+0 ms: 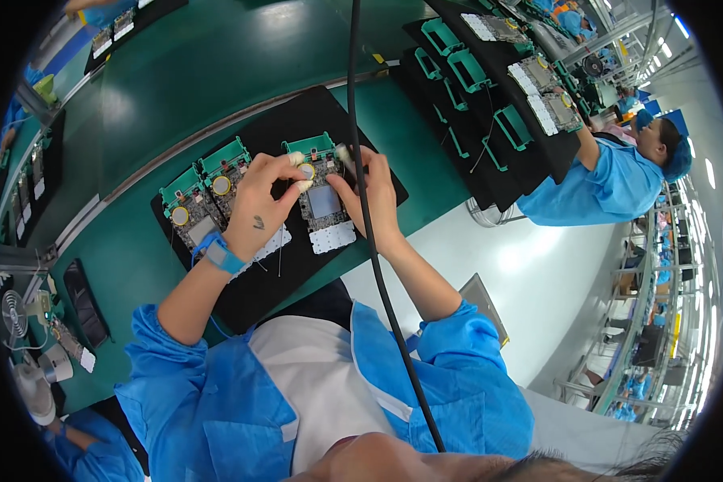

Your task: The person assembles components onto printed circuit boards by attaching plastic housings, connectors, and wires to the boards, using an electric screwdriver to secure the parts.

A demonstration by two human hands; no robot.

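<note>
A circuit board (324,201) with a green plastic frame at its top and a white perforated strip at its bottom lies on a black mat (285,277). Over its upper left my left hand (261,197), with pale finger cots on thumb and index finger, has its fingertips on either side of a coin-shaped part (307,171) with a yellow rim. My right hand (375,193) is curled at the board's right edge, thumb near the board. A blurred whitish piece (345,156) shows at its index finger; I cannot tell what it is. A black cable crosses before this hand.
Two similar boards (193,225) lie left of my hands. To the right, a black rack (490,104) carries green frames and more boards; a co-worker in blue (594,181) reaches toward it. The black cable (377,273) hangs across the view. A dark phone-like object (85,301) lies at left.
</note>
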